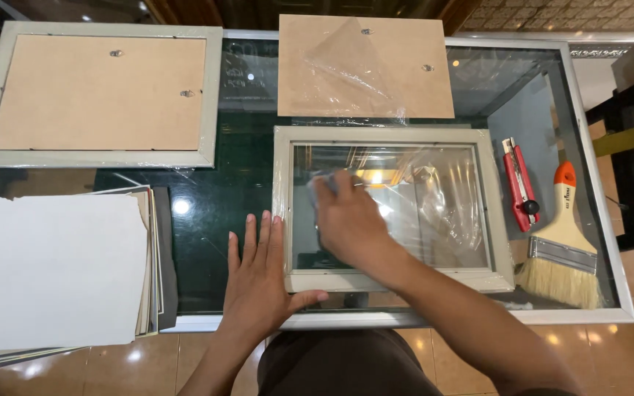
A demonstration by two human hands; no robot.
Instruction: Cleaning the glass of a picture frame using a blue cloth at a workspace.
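Glass in the grey frame [392, 209] gets my R hand [346, 220] w/ fingers closed on a cloth [322, 183], L hand [258, 275] flat, fingers spread, bracing the frame edge

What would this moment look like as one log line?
left hand: flat, steadying picture frame | right hand: pressing cloth on glass | beside: utility knife, paintbrush

Bright, sharp overhead light, lamp glare on the glass table [207, 205] (slight wide-angle bowing at edges)
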